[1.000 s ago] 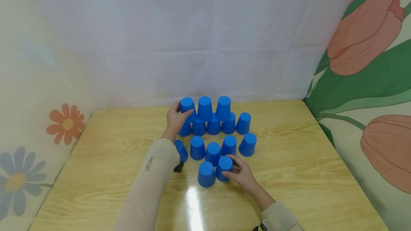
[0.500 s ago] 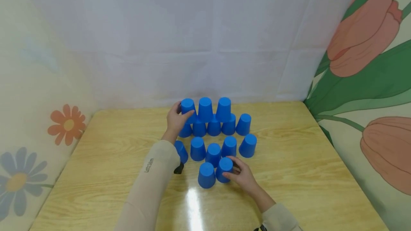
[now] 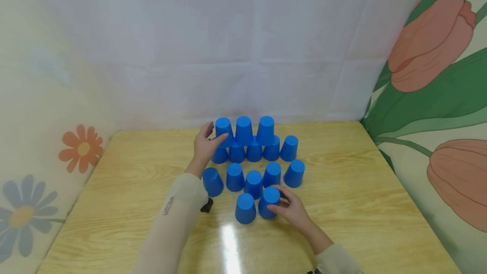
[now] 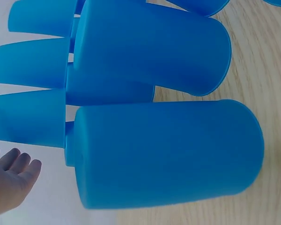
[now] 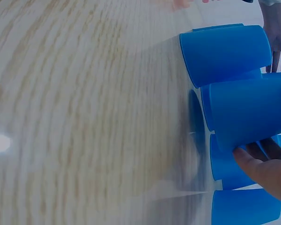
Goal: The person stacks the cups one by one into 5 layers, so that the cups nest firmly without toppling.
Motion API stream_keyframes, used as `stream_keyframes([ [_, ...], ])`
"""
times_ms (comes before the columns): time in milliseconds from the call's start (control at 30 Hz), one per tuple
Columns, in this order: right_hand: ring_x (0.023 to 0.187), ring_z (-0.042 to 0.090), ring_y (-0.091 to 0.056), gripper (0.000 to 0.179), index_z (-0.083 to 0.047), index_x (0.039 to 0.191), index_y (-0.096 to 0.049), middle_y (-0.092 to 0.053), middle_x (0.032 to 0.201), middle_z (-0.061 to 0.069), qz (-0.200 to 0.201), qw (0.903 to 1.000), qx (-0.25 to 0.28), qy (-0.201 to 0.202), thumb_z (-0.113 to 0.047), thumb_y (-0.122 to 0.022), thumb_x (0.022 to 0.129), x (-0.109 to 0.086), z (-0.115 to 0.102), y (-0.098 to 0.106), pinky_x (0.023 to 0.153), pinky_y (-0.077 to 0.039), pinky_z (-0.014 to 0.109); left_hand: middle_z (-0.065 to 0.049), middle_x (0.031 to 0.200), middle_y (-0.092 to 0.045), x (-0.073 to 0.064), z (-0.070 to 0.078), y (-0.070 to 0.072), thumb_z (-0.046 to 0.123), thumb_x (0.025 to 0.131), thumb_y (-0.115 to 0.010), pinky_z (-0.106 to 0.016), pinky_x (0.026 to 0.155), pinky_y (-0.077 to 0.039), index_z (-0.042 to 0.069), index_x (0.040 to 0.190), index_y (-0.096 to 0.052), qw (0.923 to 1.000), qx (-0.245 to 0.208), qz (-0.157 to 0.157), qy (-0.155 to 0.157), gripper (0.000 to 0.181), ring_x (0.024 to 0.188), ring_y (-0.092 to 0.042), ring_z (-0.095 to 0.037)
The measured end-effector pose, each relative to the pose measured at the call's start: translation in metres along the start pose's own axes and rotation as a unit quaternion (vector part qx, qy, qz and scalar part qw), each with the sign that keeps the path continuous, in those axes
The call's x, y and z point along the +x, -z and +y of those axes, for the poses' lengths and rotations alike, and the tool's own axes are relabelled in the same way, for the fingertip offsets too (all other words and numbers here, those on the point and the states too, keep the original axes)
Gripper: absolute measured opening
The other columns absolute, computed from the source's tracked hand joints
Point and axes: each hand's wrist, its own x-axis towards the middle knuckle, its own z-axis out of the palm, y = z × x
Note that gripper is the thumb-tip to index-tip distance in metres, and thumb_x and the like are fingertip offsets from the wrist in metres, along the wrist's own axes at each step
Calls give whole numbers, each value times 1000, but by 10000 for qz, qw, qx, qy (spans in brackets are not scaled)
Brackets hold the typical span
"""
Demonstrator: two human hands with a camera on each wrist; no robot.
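Note:
My left hand [image 3: 203, 145] is beside the leftmost upper blue cup [image 3: 223, 127], its thumb overlapping that cup in the head view. In the left wrist view the fingers of the left hand [image 4: 11, 180] are extended and apart from the cup [image 4: 28, 117]. This cup and two more upside-down cups form an upper row on a back row of cups [image 3: 254, 151]. Nearer the front, my right hand [image 3: 294, 212] holds an upside-down blue cup [image 3: 268, 203] between thumb and fingers. Left of it stands another blue cup [image 3: 245, 209].
Between the back row and the right hand stand several more upside-down cups, among them a tilted-looking left one [image 3: 213, 182] and a right one [image 3: 294, 173]. The wooden table [image 3: 361, 189] ends at a white cloth backdrop [image 3: 198, 54], with flower-printed panels at both sides.
My left hand has let go of the upper left cup and moved slightly left. My right hand has shifted its cup a little to the right, widening the gap to the cup beside it.

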Motion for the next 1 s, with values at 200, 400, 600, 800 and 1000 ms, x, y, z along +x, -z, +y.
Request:
stream_keyframes([
  [200, 111, 32, -39, 45, 4, 120, -44, -45, 119, 15, 13, 10000, -87, -7, -2, -61, 79, -4, -23, 4, 89, -35, 46, -10, 133, -34, -8, 0, 4, 28, 79, -63, -39, 96, -28, 8, 131, -33, 9998, 98, 74, -151, 64, 121, -30, -24],
  [400, 110, 32, -39, 44, 3, 119, -44, -45, 119, 16, -28, 9999, -130, 20, 0, -60, 79, -6, -28, 7, 89, -35, 47, -8, 134, -33, -20, 0, 11, 25, 79, -63, -38, 97, -27, 8, 131, -34, 9994, 120, 307, -93, 62, 122, -28, -23],
  [600, 111, 33, -38, 43, 1, 120, -44, -43, 121, 17, -124, 9997, -230, 32, -1, -59, 80, -6, -36, 12, 89, -35, 47, -6, 134, -33, -32, -3, 21, 27, 78, -64, -36, 97, -26, 8, 131, -35, 9991, 93, 380, -159, 63, 123, -27, -20],
  [800, 110, 35, -38, 44, 4, 121, -42, -42, 120, 19, -198, 9991, -347, 165, -1, -59, 80, -5, -45, 17, 88, -35, 48, -10, 133, -35, -49, -8, 30, 28, 78, -64, -37, 97, -27, 6, 130, -36, 9987, 133, 258, -412, 63, 122, -29, -23],
  [1000, 109, 35, -40, 44, 4, 121, -42, -43, 120, 19, -252, 9980, -467, 334, -2, -59, 80, -3, -51, 23, 87, -35, 49, -12, 132, -35, -67, -22, 32, 24, 78, -64, -39, 97, -26, 5, 131, -34, 9995, 112, 59, -297, 63, 121, -29, -26],
])
